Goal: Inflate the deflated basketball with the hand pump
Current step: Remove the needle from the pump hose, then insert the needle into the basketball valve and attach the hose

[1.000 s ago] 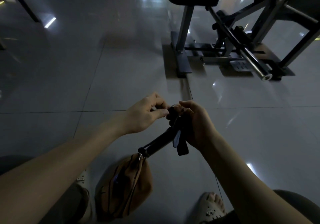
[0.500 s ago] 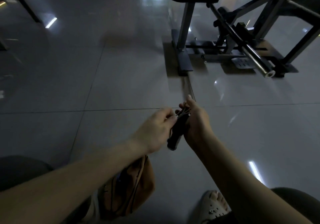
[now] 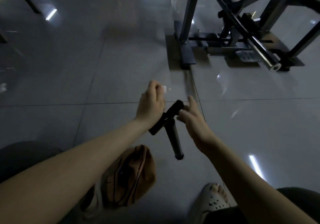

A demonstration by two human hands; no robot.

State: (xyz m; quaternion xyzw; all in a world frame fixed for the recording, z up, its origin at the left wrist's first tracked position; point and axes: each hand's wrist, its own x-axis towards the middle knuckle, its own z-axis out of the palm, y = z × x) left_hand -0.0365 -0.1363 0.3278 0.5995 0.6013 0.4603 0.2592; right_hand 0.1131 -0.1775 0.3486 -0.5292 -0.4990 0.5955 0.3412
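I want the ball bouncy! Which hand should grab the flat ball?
Probably the left hand: its forearm passes over the basketball, while the right hand holds the hand pump.

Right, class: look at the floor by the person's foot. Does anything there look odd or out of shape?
Yes. The basketball, on the floor left of the sandalled foot, is caved in and folded over like a limp bag, not round. The hand pump is up in the air, not joined to it.
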